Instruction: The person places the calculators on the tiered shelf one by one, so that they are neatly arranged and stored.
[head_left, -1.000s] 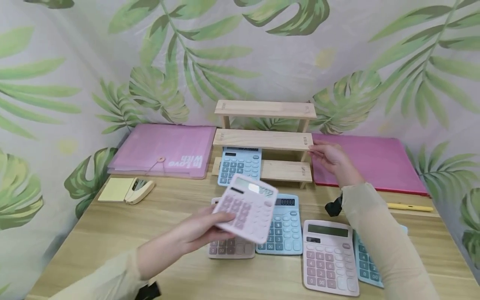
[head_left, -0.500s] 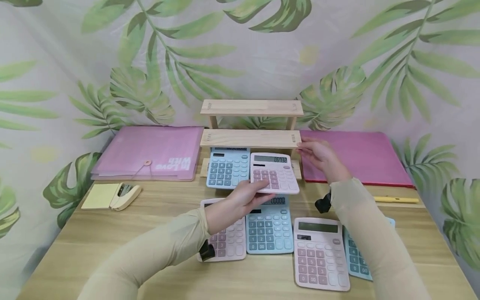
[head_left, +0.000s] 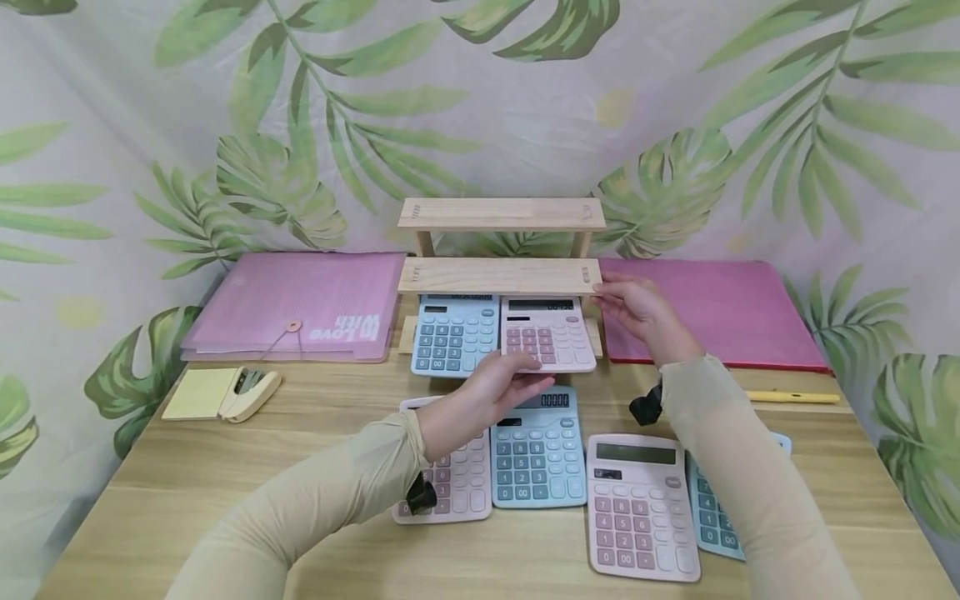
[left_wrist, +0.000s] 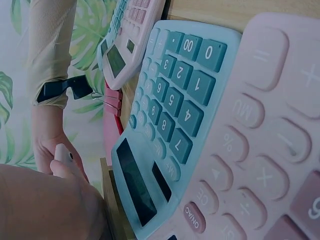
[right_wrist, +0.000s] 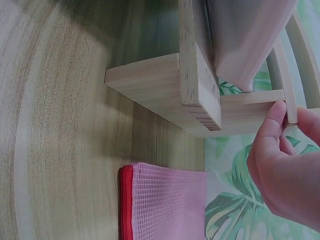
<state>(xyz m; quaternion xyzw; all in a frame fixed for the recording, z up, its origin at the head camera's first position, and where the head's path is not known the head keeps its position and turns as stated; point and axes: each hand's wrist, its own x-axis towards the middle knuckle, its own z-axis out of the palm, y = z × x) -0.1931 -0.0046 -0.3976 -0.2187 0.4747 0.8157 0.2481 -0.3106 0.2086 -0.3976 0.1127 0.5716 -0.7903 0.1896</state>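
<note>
A pink calculator point(head_left: 551, 333) leans on the lowest step of a wooden tiered shelf point(head_left: 498, 277), tucked under the middle board. My left hand point(head_left: 495, 387) pinches its front edge, thumb on top near the lower keys. Close beside it on the left, a blue calculator point(head_left: 453, 342) rests on the same step. My right hand point(head_left: 641, 312) pinches the right end of the middle board; the right wrist view shows thumb and fingers point(right_wrist: 270, 130) around that end. In the left wrist view, my left hand point(left_wrist: 50, 200) shows only partly, at lower left.
Nearer on the table lie two pink calculators point(head_left: 645, 517) and two blue ones point(head_left: 538, 458), some partly behind my arms. A purple folder point(head_left: 300, 300) flanks the shelf left, a pink pouch point(head_left: 712, 308) right. Yellow sticky notes point(head_left: 198, 393), a stapler point(head_left: 251, 396) and a yellow pen point(head_left: 795, 397) lie around.
My left hand has carried the pink calculator forward from over the table onto the lowest step, beside the blue one, then pushed it slightly further in. The right hand keeps its grip on the board.
</note>
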